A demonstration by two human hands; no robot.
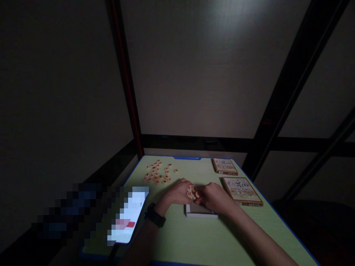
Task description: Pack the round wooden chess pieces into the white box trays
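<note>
Several round Chinese chess pieces (190, 193) with red characters sit bunched in my left hand (179, 191), whose fingers curl around them. My right hand (213, 196) meets it from the right, its fingers closed at the edge of the same bunch, on a piece there. Both hands are over a shallow open box (202, 214) with white sides and a brownish inside; its far part is hidden by them. Farther left, a loose spread of more Chinese chess pieces (157, 171) lies on the green table (177, 236).
Two flat printed game boxes lie along the right edge, a nearer one (242, 190) and a farther one (224, 166). A lit screen (131, 212), partly pixelated, is at the left beside my watch (155, 215). Walls rise behind the table's blue rim.
</note>
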